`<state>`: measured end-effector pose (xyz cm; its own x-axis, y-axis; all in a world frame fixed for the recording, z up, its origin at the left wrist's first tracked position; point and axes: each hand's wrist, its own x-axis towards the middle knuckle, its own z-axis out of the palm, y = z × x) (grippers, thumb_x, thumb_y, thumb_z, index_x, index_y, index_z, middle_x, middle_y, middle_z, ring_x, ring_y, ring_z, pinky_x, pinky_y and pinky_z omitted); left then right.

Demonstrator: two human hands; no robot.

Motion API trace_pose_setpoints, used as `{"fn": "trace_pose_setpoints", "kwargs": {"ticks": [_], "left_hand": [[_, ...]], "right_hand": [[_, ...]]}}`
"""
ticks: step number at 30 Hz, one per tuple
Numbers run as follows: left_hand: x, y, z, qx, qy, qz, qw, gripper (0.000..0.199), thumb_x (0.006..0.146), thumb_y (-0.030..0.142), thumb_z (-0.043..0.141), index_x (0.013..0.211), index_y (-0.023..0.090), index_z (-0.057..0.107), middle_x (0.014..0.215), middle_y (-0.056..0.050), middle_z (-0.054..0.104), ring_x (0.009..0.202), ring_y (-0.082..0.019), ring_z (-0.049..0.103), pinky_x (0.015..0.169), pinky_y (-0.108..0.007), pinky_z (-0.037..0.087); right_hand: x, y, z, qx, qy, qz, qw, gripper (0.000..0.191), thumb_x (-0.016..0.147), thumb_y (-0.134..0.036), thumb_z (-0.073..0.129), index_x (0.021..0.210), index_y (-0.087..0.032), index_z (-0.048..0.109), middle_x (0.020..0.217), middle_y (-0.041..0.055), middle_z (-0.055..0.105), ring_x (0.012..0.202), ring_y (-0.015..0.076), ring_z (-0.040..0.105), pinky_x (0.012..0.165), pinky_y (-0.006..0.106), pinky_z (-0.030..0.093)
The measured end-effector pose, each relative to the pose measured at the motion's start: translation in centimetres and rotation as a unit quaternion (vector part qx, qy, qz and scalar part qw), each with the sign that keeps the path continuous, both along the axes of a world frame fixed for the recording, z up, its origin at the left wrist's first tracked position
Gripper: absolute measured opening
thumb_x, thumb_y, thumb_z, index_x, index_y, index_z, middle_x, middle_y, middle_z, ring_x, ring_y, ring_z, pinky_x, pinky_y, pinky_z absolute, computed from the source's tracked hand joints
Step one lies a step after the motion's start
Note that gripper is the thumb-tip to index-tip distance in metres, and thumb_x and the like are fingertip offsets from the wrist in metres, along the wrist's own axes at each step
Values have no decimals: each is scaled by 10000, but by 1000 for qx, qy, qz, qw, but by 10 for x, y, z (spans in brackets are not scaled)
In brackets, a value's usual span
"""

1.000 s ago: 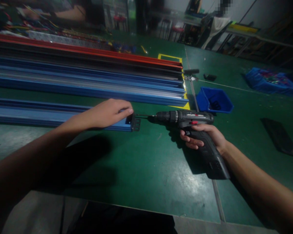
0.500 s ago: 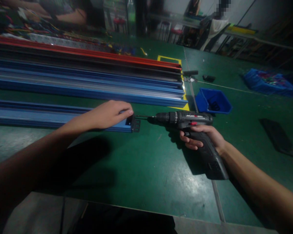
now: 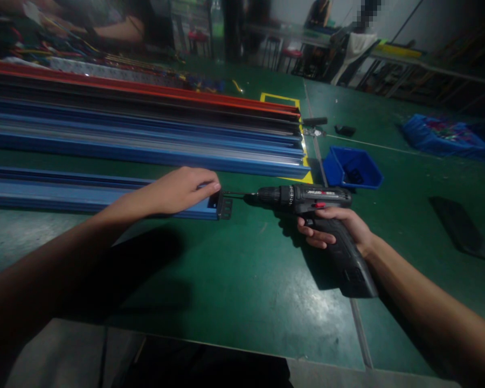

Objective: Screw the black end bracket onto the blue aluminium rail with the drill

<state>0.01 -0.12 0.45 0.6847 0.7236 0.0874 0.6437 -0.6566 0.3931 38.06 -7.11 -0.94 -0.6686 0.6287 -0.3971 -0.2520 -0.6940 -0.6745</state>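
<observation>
My left hand (image 3: 186, 188) hides part of the near blue rail (image 3: 76, 194), whose far-left end the frame cuts off. My right palm is hidden behind the drill's grip (image 3: 339, 242). The wires (image 3: 76, 40) at the upper left blur together.

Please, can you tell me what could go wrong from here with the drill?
The long bit of the drill meets the black end bracket close to the fingertips of the left hand; if it slips, it might scratch them. The right hand alone holds the drill, so it could tilt off line. The blue rail might also slide or turn, as only the left hand visibly steadies it.
</observation>
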Motion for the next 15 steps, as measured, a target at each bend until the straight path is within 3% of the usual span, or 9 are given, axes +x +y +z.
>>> {"fn": "trace_pose_setpoints", "kwargs": {"ticks": [15], "left_hand": [[-1, 1, -3, -2, -1, 0, 1000, 429, 1030, 486, 378, 994, 180, 676, 969, -45, 705, 879, -194, 650, 792, -274, 439]], "right_hand": [[0, 0, -2, -10, 25, 1, 1000, 297, 894, -261, 621, 1015, -9, 720, 811, 95, 669, 452, 39, 412, 540, 202, 502]]}}
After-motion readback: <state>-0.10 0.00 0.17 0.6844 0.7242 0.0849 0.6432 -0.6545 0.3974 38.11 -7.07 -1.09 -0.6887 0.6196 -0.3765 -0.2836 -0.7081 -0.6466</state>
